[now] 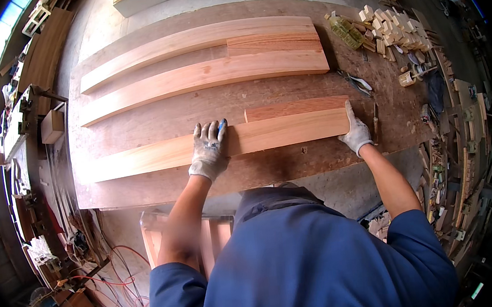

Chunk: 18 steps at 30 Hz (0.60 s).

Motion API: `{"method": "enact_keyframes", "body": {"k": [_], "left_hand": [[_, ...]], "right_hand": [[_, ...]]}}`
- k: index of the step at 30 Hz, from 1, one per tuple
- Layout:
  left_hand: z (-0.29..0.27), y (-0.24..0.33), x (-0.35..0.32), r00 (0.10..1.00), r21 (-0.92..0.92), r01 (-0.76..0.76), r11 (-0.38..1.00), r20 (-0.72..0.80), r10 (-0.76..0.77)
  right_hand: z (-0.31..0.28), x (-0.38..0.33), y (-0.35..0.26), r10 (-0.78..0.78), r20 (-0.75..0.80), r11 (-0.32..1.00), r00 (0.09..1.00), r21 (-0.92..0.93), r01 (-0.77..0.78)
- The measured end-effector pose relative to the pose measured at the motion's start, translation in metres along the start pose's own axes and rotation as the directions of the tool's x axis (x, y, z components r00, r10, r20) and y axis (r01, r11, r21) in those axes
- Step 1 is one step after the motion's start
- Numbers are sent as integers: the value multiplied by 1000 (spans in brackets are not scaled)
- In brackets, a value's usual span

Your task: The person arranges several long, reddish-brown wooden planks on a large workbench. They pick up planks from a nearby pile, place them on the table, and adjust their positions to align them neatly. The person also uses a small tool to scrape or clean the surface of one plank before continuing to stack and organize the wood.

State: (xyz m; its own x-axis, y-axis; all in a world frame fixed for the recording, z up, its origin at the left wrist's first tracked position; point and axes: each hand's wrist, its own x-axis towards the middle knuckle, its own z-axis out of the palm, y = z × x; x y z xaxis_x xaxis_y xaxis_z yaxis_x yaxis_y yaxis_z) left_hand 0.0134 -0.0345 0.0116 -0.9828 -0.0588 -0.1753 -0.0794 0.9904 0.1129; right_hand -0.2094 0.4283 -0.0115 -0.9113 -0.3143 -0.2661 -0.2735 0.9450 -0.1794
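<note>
A long pale wooden board [288, 130] lies across the near part of a worktable. My left hand [209, 151], in a grey-white work glove with a blue mark on one fingertip, lies over the board left of its middle, fingers reaching over its far edge. At the board's right end, my right hand [356, 131], gloved too, grips the end with one finger pointing up past the far corner. Directly behind the board, touching or very close to it, is a shorter reddish wood piece [295, 108].
Two more long boards [203, 80] lie farther back, with a short reddish piece [274, 43] between them at the right. Pliers [360, 82], a slim tool [376, 123], a plastic bottle [345, 31] and piled wood blocks [397, 29] sit on the worktable [160, 188]. Red hose [125, 280] lies lower left.
</note>
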Motion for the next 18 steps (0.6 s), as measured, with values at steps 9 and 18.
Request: {"method": "enact_keyframes", "body": {"k": [9,18], "left_hand": [[5,-1,-3,1000,-9,11,1000,-22,-11],[4,2,-2,995,-75,-26,997,-96,19]], "right_hand": [[-3,1,-7,16,28,1000,999,-6,-16],[3,-1,5,30,22,999,999,-18,-30]]}}
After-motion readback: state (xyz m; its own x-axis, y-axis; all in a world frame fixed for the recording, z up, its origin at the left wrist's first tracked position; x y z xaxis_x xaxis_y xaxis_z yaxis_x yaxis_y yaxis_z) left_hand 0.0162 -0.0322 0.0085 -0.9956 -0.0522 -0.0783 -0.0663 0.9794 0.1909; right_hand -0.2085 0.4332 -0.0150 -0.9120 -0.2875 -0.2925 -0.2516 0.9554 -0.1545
